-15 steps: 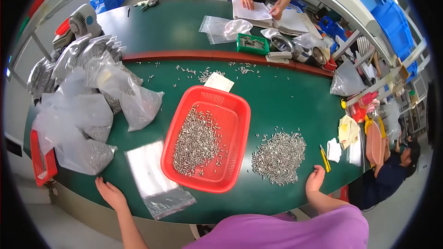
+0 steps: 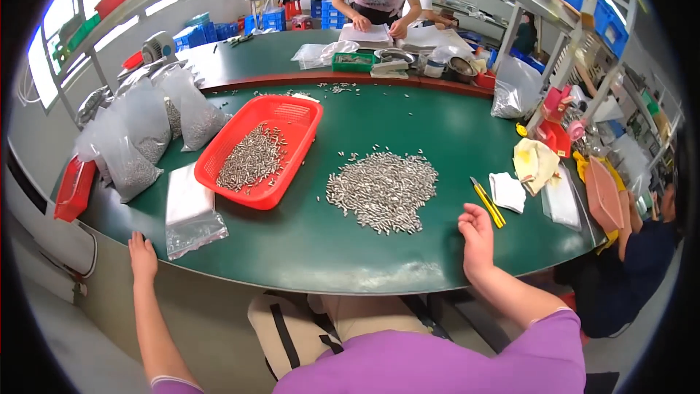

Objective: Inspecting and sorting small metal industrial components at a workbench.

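Note:
My left hand (image 2: 143, 255) rests at the near left table edge, its fingers straight and nothing in them. Close to it lie clear plastic zip bags (image 2: 188, 201) in a flat stack. My right hand (image 2: 477, 239) lies at the near right edge, palm turned inward, fingers loosely bent and holding nothing. Just beyond it is a yellow box cutter (image 2: 488, 204). Between my hands, a wide pile of small metal pins (image 2: 383, 188) covers part of the green tabletop. Left of that pile stands a red plastic basket (image 2: 306, 113), with more pins heaped inside.
Filled plastic bags (image 2: 135, 168) of metal parts crowd the left side, near another red basket (image 2: 75, 190). A white cloth (image 2: 508, 192), yellowish gloves (image 2: 536, 165) and a pinkish tray (image 2: 605, 193) lie right. Across the red divider (image 2: 350, 80), a person handles papers (image 2: 375, 35).
The view has tilted up, showing more of the room, and the table's contents appear shifted left. My right hand's fingers have opened somewhat; both hands stay near the table edge.

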### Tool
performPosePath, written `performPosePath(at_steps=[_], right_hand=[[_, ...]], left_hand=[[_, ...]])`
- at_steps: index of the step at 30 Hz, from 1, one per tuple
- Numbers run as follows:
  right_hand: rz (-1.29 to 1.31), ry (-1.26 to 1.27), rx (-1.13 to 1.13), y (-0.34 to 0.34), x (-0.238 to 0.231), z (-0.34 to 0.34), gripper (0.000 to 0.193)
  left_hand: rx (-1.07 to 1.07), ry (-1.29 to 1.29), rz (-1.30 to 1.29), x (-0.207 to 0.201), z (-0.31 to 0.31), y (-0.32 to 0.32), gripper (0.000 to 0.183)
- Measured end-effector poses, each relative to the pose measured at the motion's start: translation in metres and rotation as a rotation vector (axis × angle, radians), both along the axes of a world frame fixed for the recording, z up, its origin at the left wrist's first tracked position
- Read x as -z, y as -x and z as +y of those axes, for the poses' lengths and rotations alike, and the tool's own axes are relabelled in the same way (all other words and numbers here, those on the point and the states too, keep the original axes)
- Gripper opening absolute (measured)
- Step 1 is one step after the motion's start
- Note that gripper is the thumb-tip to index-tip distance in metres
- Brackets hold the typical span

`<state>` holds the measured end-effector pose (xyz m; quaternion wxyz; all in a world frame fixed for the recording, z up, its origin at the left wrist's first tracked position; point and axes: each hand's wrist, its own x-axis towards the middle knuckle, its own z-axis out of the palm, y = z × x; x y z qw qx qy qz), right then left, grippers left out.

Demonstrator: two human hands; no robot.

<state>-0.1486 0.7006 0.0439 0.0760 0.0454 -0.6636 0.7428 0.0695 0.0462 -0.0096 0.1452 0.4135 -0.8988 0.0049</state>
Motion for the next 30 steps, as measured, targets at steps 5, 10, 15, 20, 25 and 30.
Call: performPosePath(at_steps=[5,10,15,20,25,30], right_hand=[[-0.015,0.143,-0.133,0.000,0.001,0.022,0.031],[0.003,0.200,-0.181,0.001,0.005,0.025,0.031],[0.077,0.221,-0.214,-0.004,0.000,0.016,0.030],[0.053,0.197,-0.192,-0.002,-0.001,0.024,0.030],[0.011,0.191,-0.242,-0.005,0.002,0.023,0.032],[0.002,0.187,-0.265,-0.014,-0.004,0.027,0.032]], left_hand=[[-0.079,-0.092,-0.014,-0.015,0.075,-0.004,0.047],[-0.184,-0.152,0.154,-0.006,0.096,0.024,0.045],[-0.140,-0.046,0.396,0.028,0.086,0.036,0.044],[-0.297,-0.192,0.217,0.007,0.133,0.058,0.047],[-0.364,-0.215,0.161,0.000,0.138,0.052,0.048],[-0.350,-0.218,0.127,0.000,0.133,0.053,0.049]])
